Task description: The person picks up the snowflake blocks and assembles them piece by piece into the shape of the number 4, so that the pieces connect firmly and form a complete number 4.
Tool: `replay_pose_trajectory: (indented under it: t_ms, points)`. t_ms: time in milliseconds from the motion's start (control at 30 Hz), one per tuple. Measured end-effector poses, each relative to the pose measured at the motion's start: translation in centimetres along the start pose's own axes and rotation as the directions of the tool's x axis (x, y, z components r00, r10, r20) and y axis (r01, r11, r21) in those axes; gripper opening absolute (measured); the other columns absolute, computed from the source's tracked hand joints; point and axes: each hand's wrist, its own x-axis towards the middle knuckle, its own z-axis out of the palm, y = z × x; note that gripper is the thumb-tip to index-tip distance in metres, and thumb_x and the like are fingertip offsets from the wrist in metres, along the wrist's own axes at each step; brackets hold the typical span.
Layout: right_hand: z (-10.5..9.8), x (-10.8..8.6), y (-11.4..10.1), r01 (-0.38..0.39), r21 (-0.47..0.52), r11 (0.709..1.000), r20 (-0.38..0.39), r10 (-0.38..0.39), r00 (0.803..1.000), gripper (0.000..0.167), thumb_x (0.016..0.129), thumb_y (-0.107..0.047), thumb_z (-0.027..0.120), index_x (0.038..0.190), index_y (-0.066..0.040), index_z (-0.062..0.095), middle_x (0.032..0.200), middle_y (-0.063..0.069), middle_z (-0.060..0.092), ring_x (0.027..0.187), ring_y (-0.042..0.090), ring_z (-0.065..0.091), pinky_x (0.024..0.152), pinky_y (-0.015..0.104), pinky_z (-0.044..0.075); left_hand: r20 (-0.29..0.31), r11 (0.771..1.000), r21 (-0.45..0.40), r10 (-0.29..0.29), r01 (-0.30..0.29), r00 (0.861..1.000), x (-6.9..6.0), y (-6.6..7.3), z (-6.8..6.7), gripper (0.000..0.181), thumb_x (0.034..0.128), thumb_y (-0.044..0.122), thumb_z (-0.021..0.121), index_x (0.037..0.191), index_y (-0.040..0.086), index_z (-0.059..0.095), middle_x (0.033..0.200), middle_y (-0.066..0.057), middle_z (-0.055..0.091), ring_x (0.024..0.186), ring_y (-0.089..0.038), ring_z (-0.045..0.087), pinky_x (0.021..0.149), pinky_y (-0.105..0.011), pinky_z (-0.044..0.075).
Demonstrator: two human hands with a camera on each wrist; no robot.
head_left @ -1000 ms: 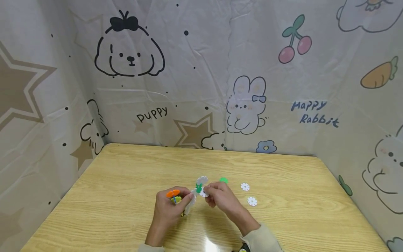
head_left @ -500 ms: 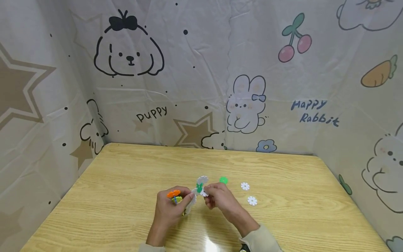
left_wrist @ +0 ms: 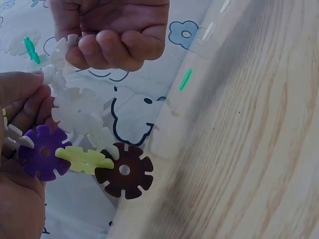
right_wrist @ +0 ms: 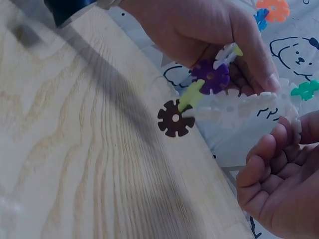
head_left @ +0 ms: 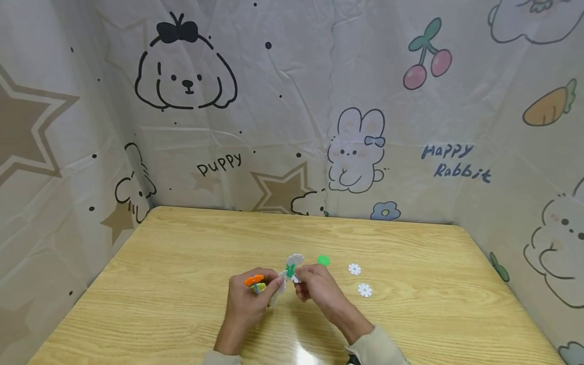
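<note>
A chain of slotted snowflake discs hangs between the two hands in the head view. My left hand (head_left: 248,300) grips its white middle with thumb and fingers. My right hand (head_left: 321,288) pinches a white disc (head_left: 297,279) beside a green disc (head_left: 290,270), which joins another white disc (head_left: 295,259). An orange disc (head_left: 254,280) sticks up over the left hand. In the left wrist view, a purple disc (left_wrist: 36,162), a yellow disc (left_wrist: 85,161) and a brown disc (left_wrist: 134,182) dangle below white ones. Fingers cover part of the chain.
On the wooden table (head_left: 182,248) lie a loose green disc (head_left: 324,260) and two loose white discs, one farther back (head_left: 354,269) and one nearer (head_left: 365,290). A printed curtain (head_left: 283,126) hangs behind and at both sides of the table.
My left hand and the chain have shifted slightly right, and the orange disc has tilted a little. Both hands keep their hold. The loose discs lie as before.
</note>
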Motion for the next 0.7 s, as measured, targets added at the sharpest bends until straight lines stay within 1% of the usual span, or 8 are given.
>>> replay_pose_trajectory:
  t_ms: [100,233,400,567,700]
  points:
    - [-0.3,0.0,0.0,0.012,-0.033,0.999,0.004,-0.012,1.000,0.030,0.103,-0.015,0.047,0.079,-0.002,0.059,0.070,0.003,0.055,0.062,0.013,0.052,0.059,0.027,0.044,0.010,1.000,0.001,-0.014,0.014,1.000,0.0,0.0,-0.1,0.016,0.0765,-0.019,0.075,0.078,-0.004,0.070,0.072,-0.010,0.070,0.061,-0.019,0.066,0.063,-0.029,0.057]
    - [-0.7,-0.1,0.1,0.015,-0.070,0.997,-0.013,-0.016,1.000,0.032,0.105,-0.020,0.048,0.085,0.000,0.063,0.071,0.004,0.057,0.063,0.014,0.055,0.059,0.027,0.045,0.010,0.999,0.017,-0.037,0.037,0.999,-0.1,0.0,-0.3,0.016,0.0770,-0.017,0.075,0.078,-0.003,0.071,0.073,-0.009,0.071,0.063,-0.017,0.066,0.063,-0.029,0.056]
    - [-1.4,-0.2,0.1,0.012,-0.101,0.995,-0.031,-0.015,0.999,0.033,0.106,-0.024,0.049,0.092,0.002,0.063,0.076,0.006,0.059,0.066,0.016,0.057,0.059,0.027,0.046,0.006,0.997,0.028,-0.069,0.069,0.998,-0.1,0.1,-0.5,0.015,0.0773,-0.016,0.076,0.078,-0.001,0.071,0.072,-0.007,0.070,0.063,-0.014,0.064,0.064,-0.029,0.056]
    - [-2.1,-0.4,0.2,0.016,-0.126,0.992,-0.037,-0.021,0.999,0.033,0.105,-0.026,0.053,0.100,0.005,0.065,0.082,0.009,0.061,0.070,0.017,0.057,0.060,0.027,0.047,0.014,0.995,0.023,-0.097,0.097,0.995,-0.1,0.1,-0.7,0.015,0.0780,-0.015,0.076,0.078,-0.001,0.072,0.073,-0.007,0.071,0.064,-0.014,0.064,0.065,-0.029,0.056]
    - [-2.8,-0.5,0.3,0.022,-0.168,0.986,-0.045,-0.030,0.999,0.033,0.104,-0.025,0.056,0.102,0.006,0.065,0.084,0.010,0.062,0.071,0.019,0.059,0.062,0.030,0.050,0.022,0.993,0.025,-0.112,0.112,0.993,-0.5,-1.7,-0.6,0.015,0.0787,-0.013,0.077,0.079,0.002,0.073,0.075,-0.004,0.071,0.065,-0.014,0.065,0.066,-0.029,0.056]
